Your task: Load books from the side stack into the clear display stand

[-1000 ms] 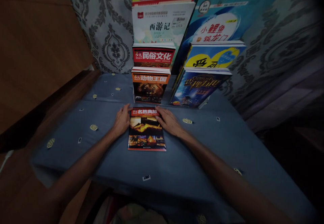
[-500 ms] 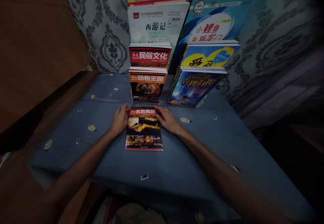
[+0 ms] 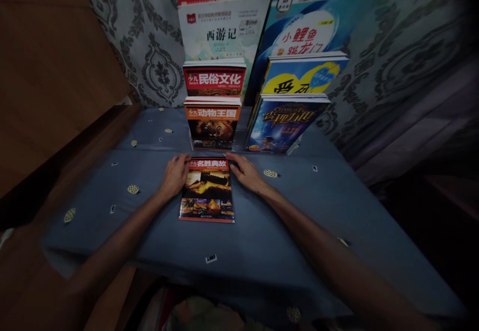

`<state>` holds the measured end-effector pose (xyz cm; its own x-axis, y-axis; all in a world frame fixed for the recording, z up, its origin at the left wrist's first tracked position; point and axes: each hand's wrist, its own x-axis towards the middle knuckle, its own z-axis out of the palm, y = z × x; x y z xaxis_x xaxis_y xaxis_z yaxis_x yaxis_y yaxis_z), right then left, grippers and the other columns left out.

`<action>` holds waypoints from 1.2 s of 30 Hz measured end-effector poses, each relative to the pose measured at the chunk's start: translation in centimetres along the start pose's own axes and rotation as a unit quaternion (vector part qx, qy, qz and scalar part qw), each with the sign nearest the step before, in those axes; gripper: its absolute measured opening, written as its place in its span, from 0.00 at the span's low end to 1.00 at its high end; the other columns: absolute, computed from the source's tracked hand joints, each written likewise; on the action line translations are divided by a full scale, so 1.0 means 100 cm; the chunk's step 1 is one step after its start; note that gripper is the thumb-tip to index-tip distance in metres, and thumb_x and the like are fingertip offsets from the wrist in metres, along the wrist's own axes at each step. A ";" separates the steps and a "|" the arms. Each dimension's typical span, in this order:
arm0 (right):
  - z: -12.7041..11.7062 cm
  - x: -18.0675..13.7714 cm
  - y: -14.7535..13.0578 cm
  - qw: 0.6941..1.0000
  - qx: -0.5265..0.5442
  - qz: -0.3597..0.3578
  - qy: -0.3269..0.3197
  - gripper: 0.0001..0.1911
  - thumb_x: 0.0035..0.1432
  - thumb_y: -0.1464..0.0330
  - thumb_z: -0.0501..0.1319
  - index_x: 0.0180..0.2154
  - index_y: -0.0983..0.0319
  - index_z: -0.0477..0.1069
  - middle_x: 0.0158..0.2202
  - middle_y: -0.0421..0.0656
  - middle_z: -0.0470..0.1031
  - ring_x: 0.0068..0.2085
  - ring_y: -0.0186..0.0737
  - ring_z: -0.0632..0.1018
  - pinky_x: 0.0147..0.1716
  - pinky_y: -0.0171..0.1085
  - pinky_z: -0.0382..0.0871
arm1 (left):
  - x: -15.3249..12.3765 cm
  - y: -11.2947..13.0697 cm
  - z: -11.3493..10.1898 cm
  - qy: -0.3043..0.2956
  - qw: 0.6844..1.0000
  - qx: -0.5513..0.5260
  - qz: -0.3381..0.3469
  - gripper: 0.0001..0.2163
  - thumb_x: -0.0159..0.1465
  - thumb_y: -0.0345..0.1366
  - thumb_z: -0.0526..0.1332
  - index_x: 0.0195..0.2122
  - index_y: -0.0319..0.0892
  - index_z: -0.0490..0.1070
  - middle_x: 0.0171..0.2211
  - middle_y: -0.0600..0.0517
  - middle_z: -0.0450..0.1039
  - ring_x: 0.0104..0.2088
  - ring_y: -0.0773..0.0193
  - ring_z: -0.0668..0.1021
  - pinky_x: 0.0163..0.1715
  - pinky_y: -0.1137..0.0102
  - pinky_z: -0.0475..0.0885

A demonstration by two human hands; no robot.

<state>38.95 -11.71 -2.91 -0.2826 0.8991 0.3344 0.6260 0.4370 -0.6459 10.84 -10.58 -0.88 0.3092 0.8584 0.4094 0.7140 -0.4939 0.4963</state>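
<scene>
A children's book (image 3: 207,187) with a red title band and a picture of the Great Wall lies flat on the blue tablecloth in front of me. My left hand (image 3: 175,175) rests along its upper left edge, fingertips at the corner. Across from it, my right hand (image 3: 246,172) lies at the upper right corner, index finger stretched out and thumb close by the edge. Both hands have their fingers extended rather than wrapped around the book. Just behind stands an orange-banded book with a lion (image 3: 212,127), upright in a clear stand.
Stepped rows of books rise behind, including a red-banded book (image 3: 214,78), a pale book (image 3: 220,26), a blue book (image 3: 286,126) and a teal book (image 3: 337,14). A wooden panel (image 3: 56,71) stands at left. Patterned wallpaper (image 3: 162,74) backs the table (image 3: 277,231).
The view has shifted slightly, so the books appear a little further left. The near end of the flat book has swung slightly left. Both hands stay by its upper corners.
</scene>
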 end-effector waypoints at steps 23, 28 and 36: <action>0.004 0.001 0.010 0.998 0.052 -0.009 0.015 0.28 0.64 0.71 0.51 0.66 0.57 0.59 0.58 0.47 0.76 0.59 0.48 0.75 0.60 0.57 0.66 | 0.035 0.050 0.039 -0.150 0.971 0.030 0.183 0.14 0.73 0.32 0.48 0.56 0.43 0.65 0.47 0.45 0.75 0.49 0.54 0.74 0.50 0.58 0.68; 0.004 0.001 0.012 0.997 0.072 -0.012 0.013 0.28 0.64 0.71 0.51 0.65 0.57 0.59 0.58 0.47 0.76 0.60 0.48 0.75 0.61 0.57 0.65 | 0.028 0.056 0.037 -0.164 0.958 -0.008 0.236 0.15 0.72 0.30 0.48 0.56 0.44 0.66 0.51 0.46 0.74 0.50 0.55 0.74 0.52 0.58 0.69; 0.005 0.001 0.011 0.998 0.061 -0.010 0.018 0.25 0.64 0.70 0.52 0.62 0.57 0.64 0.57 0.47 0.77 0.58 0.49 0.76 0.59 0.56 0.68 | -0.012 0.076 0.023 -0.218 0.934 -0.065 0.276 0.17 0.71 0.28 0.48 0.58 0.43 0.65 0.49 0.45 0.75 0.53 0.57 0.75 0.55 0.58 0.71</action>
<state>39.26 -11.11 -3.93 -0.2663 0.8893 0.3718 0.5270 0.4573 -0.7163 17.26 -15.07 0.63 0.8545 0.4291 0.2930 0.2969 -0.8660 0.4024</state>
